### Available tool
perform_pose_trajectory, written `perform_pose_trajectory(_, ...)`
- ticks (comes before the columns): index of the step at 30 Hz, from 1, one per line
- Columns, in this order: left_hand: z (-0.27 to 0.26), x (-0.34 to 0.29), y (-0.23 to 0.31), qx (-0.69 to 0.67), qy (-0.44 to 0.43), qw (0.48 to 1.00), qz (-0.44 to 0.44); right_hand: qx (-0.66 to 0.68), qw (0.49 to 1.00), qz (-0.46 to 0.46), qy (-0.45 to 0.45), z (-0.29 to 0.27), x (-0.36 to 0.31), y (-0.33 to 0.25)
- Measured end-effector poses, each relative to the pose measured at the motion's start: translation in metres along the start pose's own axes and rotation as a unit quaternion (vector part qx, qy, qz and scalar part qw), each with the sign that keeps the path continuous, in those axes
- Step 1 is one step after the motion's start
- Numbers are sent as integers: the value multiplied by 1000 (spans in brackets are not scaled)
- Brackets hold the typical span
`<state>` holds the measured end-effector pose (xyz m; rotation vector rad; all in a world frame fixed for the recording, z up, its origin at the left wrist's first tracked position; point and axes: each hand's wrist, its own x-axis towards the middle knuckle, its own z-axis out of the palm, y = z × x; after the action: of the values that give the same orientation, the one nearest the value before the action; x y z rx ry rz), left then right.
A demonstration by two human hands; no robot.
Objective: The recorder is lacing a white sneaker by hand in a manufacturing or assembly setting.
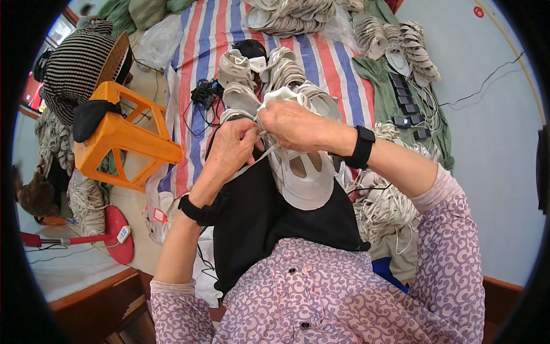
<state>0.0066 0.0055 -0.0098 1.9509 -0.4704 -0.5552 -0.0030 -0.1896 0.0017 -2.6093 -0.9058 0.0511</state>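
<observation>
A white shoe upper (307, 186) with cut-out openings and a brownish mesh part lies on my black-clad lap, its rounded end toward me. Above its far end my two hands are close together. My left hand (234, 144) has its fingers closed in a pinch on a white shoelace (257, 161), which trails down beside the upper. Curled into a fist, my right hand (295, 125) grips the lace near the upper's opening; its fingertips are partly hidden. Just beyond the hands are stacked white shoe uppers (286, 71) and more uppers (239, 96) to their left.
A striped sheet (197, 46) spreads ahead, with a tangle of black cables (207, 94) on it. An orange stool (123, 137) stands at left, near a person in a striped top (77, 63). Bundled white laces (381, 212) and small black devices (405, 100) are at right.
</observation>
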Motion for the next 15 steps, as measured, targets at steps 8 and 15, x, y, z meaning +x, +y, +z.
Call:
perform_pose_trajectory(8,-8,26,0,131,21,981,141,160,986,40,29,-2,4,11)
perform_pose_trajectory(15,-11,31,-1,180,17,966,183,103,995,-9,2,-3,7,19)
